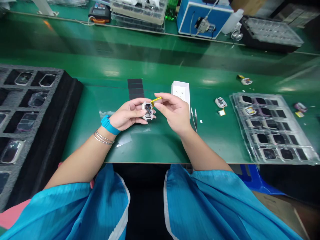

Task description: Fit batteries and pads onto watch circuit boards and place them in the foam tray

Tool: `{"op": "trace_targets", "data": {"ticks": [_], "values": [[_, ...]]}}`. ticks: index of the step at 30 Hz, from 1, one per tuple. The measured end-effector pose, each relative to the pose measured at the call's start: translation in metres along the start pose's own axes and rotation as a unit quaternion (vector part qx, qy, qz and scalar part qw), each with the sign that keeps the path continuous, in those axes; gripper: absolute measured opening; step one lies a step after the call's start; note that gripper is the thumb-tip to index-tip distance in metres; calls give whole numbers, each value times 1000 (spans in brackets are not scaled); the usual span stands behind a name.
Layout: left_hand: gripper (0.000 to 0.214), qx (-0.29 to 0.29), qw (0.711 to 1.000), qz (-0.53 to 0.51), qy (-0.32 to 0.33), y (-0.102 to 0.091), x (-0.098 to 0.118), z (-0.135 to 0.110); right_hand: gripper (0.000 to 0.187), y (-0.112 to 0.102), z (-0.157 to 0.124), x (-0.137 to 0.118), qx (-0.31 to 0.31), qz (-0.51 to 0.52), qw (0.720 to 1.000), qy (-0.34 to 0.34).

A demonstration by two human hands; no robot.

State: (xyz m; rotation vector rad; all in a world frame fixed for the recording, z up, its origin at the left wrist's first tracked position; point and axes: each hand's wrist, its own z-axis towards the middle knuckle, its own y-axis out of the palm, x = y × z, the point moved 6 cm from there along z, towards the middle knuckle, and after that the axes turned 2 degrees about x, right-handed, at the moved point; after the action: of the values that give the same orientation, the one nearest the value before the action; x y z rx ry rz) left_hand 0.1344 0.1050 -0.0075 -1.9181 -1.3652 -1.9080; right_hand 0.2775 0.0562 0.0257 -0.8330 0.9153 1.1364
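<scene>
My left hand point(130, 114) grips an opened white smartwatch case point(148, 111), its inner electronics facing up. Between the thumb and fingers of my right hand point(173, 110) is a small battery with yellow edging point(156, 100), held at the upper right of the case. Whether a wire joins the two is too small to tell. Behind my left hand lies a strip of black rectangular pieces point(135, 88). A white open box point(181, 90) stands just beyond my right hand, and tweezers point(194, 119) lie beside that wrist. Clear plastic film point(124, 140) is spread below my left hand.
At left, a black foam tray point(71, 87) holds several watches. A clear plastic tray point(297, 130) with watch parts sits at right. Near it lie an opened watch case point(220, 102) and a battery point(221, 112). A blue box point(186, 16) stands on the back shelf.
</scene>
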Motion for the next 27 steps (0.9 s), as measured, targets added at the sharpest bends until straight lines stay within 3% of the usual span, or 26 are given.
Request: {"op": "trace_targets", "data": {"ticks": [4, 10, 14, 16, 20, 24, 27], "values": [[32, 5, 999, -8, -50, 2, -10, 2, 26, 4, -4, -4, -13, -98, 993, -58], [19, 80, 996, 1, -47, 2, -14, 6, 22, 11, -5, 1, -18, -164, 983, -84], [14, 133, 989, 20, -56, -4, -11, 5, 33, 13, -2, 17, -6, -157, 987, -30], [13, 163, 985, 25, -51, -14, -3, 4, 28, 15, -1, 26, -9, -165, 986, 10], [15, 182, 981, 31, -53, -39, 16, 1, 5, 34, -5, 35, -120, -281, 952, 25], [17, 150, 981, 45, -113, -51, 14, -1, 6, 49, -12, 35, -189, -371, 909, 32], [14, 148, 981, 39, -120, -52, 9, -3, 9, 54, -14, 34, -199, -378, 903, 39]]}}
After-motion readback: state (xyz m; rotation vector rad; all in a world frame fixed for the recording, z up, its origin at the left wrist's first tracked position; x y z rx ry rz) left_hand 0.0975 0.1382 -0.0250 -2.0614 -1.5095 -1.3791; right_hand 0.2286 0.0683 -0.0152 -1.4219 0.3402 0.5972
